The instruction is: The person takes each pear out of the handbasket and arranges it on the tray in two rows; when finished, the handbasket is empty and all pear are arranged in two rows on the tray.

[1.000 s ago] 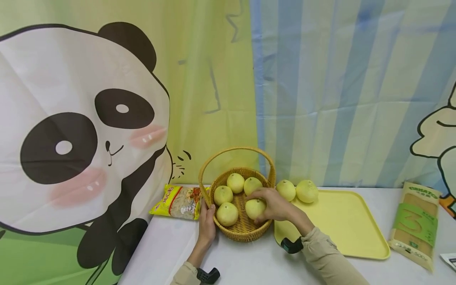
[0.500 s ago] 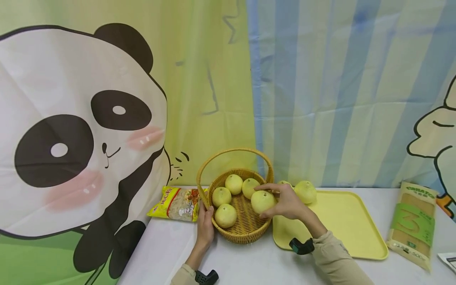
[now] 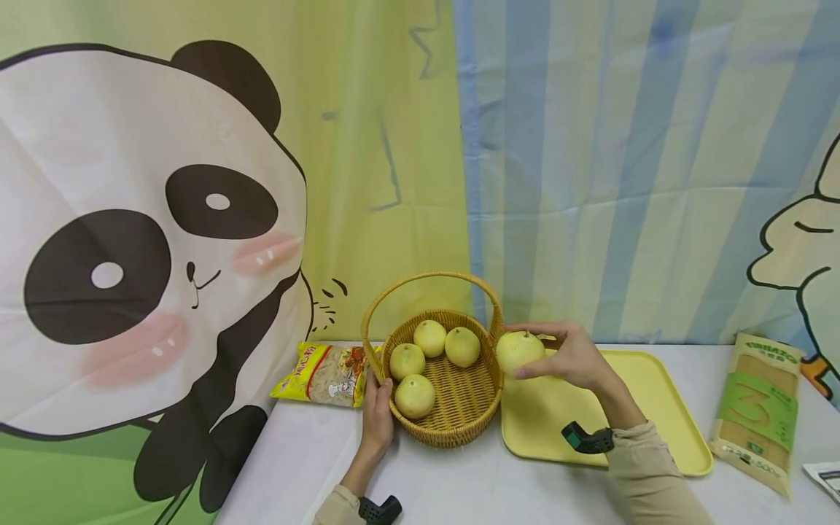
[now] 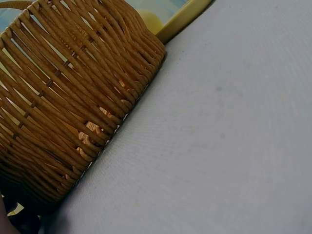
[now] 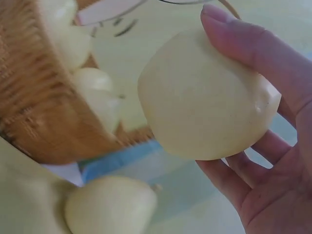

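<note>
My right hand [image 3: 571,357] holds a round pale-yellow fruit [image 3: 520,353] between thumb and fingers, just right of the basket rim and over the left part of the yellow tray [image 3: 646,408]. In the right wrist view the fingers curl behind the held fruit [image 5: 204,97]. My left hand [image 3: 377,419] grips the left side of the wicker basket [image 3: 453,436], thumb at the rim. Several like fruits [image 3: 415,396] lie in the basket's left and back part. Another pale fruit [image 5: 112,204] shows below the held one in the right wrist view; my hand hides it in the head view.
A yellow noodle bag [image 3: 328,373] lies left of the basket. Right of the tray lies a green-banded packet [image 3: 757,412], with a white item [image 3: 823,477] at the table's right edge. A printed curtain [image 3: 571,182] hangs behind the table. The basket handle [image 3: 433,275] stands upright.
My right hand has lifted the fruit out of the basket's right side and moved it right, past the rim to over the tray. My left hand stays on the basket.
</note>
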`<control>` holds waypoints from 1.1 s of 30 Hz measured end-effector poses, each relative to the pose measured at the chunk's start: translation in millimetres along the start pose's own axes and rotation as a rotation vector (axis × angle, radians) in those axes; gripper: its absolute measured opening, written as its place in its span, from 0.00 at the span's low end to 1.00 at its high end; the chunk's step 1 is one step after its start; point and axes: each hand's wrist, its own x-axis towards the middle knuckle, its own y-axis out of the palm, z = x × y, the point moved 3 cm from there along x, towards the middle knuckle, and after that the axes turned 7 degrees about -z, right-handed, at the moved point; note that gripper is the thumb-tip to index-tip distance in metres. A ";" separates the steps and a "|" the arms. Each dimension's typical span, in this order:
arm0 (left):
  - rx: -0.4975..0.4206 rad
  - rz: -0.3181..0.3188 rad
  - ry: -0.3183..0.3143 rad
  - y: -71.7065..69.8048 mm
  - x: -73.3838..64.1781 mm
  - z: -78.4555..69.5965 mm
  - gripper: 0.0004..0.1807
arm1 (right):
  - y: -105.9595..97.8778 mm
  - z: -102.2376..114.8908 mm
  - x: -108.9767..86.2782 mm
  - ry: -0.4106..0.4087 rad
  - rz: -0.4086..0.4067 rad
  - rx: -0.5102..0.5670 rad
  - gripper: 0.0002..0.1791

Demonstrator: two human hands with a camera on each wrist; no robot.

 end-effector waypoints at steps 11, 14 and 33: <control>-0.008 0.005 -0.001 0.9 -0.2 -1.2 0.31 | -65.7 -14.0 -15.5 0.082 -0.214 -0.125 0.35; -0.013 0.006 0.000 1.1 0.3 -1.0 0.31 | -79.9 -20.0 -21.3 0.134 -0.244 -0.153 0.36; -0.020 0.013 -0.008 0.7 -0.6 -2.2 0.32 | -112.1 -75.6 -41.3 0.241 -0.297 -0.312 0.40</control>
